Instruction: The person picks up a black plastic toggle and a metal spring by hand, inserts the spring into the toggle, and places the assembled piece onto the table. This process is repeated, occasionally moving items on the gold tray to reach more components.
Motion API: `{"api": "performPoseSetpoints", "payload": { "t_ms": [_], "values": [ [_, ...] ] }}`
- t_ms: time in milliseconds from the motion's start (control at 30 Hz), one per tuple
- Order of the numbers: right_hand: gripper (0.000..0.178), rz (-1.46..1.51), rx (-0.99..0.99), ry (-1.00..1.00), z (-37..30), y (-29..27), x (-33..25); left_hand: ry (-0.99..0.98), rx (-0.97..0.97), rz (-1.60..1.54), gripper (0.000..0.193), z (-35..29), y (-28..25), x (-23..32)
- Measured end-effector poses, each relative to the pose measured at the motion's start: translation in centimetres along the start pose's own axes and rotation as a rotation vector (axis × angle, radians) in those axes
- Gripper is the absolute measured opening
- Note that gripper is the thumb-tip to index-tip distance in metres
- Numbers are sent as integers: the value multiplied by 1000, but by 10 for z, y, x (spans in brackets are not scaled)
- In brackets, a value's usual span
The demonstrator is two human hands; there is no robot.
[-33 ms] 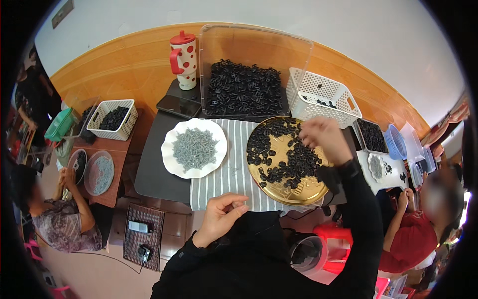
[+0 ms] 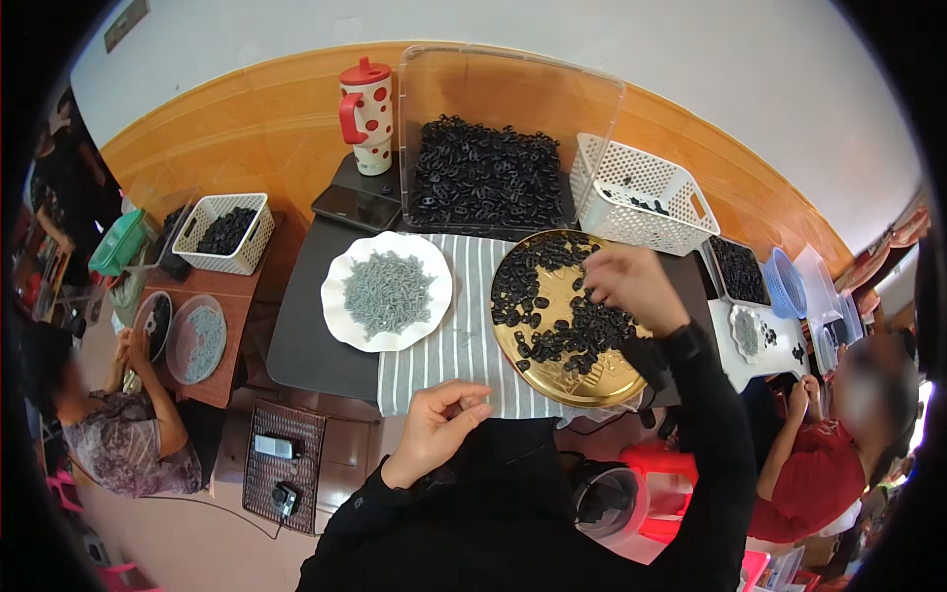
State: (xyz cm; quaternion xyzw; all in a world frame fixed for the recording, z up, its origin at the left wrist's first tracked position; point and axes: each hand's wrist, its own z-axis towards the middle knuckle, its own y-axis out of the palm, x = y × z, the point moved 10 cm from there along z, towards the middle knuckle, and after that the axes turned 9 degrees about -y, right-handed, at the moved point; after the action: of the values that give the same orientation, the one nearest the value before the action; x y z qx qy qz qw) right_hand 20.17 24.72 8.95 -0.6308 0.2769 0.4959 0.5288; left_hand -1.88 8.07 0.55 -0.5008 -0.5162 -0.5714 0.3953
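Note:
My left hand [image 2: 434,426] is closed in front of the striped cloth [image 2: 464,340], thumb pressed to the curled fingers. Whatever it may hold is hidden. Over the round gold tray [image 2: 558,286], my right hand [image 2: 631,281] points its bent, bunched fingers down at small black oval plastic pieces [image 2: 592,331]. Its fingertips are close to the pieces, and I cannot make out what is between them. Left of the tray, a white scalloped plate [image 2: 337,321] bears a heap of small grey screw-like pins [image 2: 388,296].
Behind stand a clear bin [image 2: 513,69] of black pieces, a white perforated basket [image 2: 646,225], a spotted tumbler [image 2: 373,123] and a phone [image 2: 355,208]. A person [image 2: 123,429] sits at left, another [image 2: 819,464] at right. A red stool [image 2: 666,464] stands below the table.
My right hand has shifted slightly left and nearer to me over the gold tray. My left hand has stayed nearly still.

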Motion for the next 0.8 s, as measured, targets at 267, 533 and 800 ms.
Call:
{"api": "performPoseSetpoints", "payload": {
  "t_ms": [267, 533, 800],
  "values": [
    [18, -666, -202, -301, 19, 67, 24, -18, -23, 19, 19, 3, -1, -4],
    [8, -674, -266, -311, 14, 81, 40, -9, -25, 8, 18, 9, -1, -8],
    [6, -727, -216, -447, -3, 75, 24, -10, -39, 22, 17, 14, 7, -10]
  ]
}}
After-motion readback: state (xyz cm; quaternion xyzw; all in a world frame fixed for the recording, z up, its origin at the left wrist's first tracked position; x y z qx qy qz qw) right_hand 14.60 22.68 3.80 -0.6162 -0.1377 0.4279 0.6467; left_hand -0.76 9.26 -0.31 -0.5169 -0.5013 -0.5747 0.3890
